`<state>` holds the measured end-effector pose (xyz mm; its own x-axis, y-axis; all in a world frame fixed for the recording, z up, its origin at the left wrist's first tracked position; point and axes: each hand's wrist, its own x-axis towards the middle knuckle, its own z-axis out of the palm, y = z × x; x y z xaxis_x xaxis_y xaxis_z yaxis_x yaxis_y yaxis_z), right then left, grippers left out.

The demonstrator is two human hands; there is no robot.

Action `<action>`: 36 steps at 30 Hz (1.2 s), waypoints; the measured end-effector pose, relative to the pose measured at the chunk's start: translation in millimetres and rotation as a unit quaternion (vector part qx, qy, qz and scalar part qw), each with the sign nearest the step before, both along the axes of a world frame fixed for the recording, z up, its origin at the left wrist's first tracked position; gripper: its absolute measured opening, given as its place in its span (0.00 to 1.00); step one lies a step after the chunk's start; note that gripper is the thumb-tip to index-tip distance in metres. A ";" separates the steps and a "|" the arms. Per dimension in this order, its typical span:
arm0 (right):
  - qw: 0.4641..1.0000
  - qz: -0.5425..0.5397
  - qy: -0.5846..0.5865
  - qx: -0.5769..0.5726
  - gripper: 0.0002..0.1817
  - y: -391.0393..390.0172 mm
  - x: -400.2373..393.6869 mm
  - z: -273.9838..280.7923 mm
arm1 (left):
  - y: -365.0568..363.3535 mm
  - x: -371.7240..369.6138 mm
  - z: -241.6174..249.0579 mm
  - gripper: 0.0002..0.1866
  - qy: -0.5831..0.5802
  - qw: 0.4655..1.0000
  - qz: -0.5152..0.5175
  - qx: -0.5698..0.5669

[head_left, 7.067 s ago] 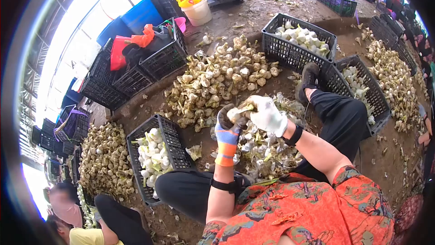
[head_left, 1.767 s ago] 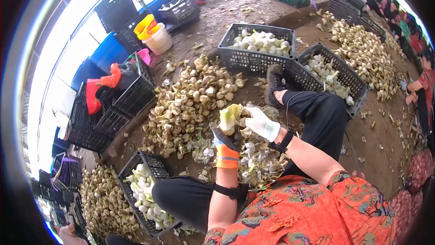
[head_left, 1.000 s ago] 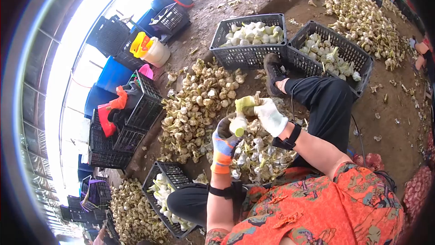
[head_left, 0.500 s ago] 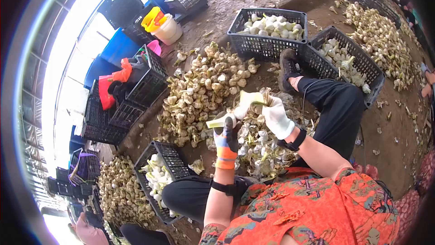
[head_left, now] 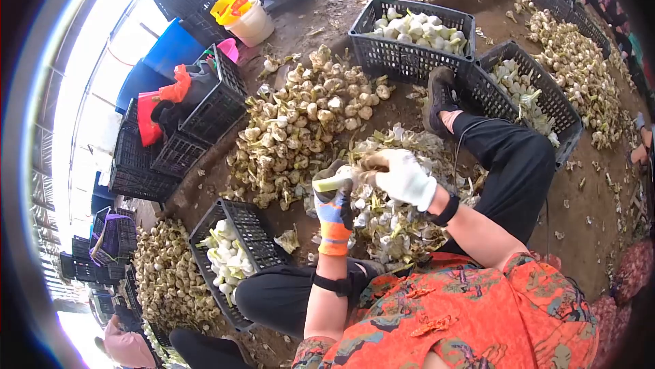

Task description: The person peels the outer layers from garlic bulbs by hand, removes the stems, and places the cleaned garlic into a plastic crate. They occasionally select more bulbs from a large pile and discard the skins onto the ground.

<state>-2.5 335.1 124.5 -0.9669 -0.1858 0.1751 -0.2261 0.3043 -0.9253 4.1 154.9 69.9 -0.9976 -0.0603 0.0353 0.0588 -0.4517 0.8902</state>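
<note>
My left hand [head_left: 333, 207], in an orange, blue and dark grey glove, is closed around a garlic bulb with a pale green stem [head_left: 331, 183] that points left. My right hand [head_left: 404, 179], in a white glove with soiled fingertips, has its fingers curled in against the bulb's right side. Those fingers hide most of the bulb. Beneath both hands lies a heap of loose garlic skins and peelings [head_left: 385, 222]. Just beyond is a pile of untrimmed brownish garlic [head_left: 307, 116].
Black crates of cleaned garlic stand ahead [head_left: 361, 40], at right [head_left: 570, 106] and by my left knee [head_left: 256, 229]. More garlic piles lie left [head_left: 170, 273] and far right [head_left: 573, 62]. Stacked crates [head_left: 140, 171] and a white bucket [head_left: 254, 26] stand left. Another person [head_left: 126, 345] sits lower left.
My right hand has moved slightly left and down, close against the bulb. The broad pale piece stretched between the hands no longer shows. The camera view has shifted a little.
</note>
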 end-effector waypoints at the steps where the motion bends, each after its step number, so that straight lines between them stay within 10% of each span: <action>1: 1.000 -0.008 0.014 0.013 0.15 -9.8 -0.8 -1.4 | 1.7 1.9 0.3 0.22 0.024 1.000 0.005 0.009; 10: 0.954 0.038 0.140 0.263 0.09 -29.4 -22.7 -2.1 | -7.9 0.0 -7.7 0.18 0.038 0.998 0.004 -0.054; 17: 0.989 0.046 0.105 0.094 0.10 -18.3 -35.4 -17.0 | -9.1 -0.7 7.9 0.22 0.005 1.000 0.017 0.017; 24: 0.957 0.085 0.155 0.229 0.08 -23.0 -27.8 -3.9 | -10.1 -0.7 -4.2 0.20 0.033 0.988 0.072 -0.136; 36: 0.951 0.070 0.155 0.258 0.13 -45.5 -21.1 -9.7 | -21.8 5.9 -13.7 0.15 -0.002 0.997 0.058 -0.043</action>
<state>-23.6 289.5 114.8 -0.8428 -0.4481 0.2981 -0.5358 0.6463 -0.5433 10.0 133.1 56.2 -0.9841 -0.1726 0.0414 0.1028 -0.3639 0.9257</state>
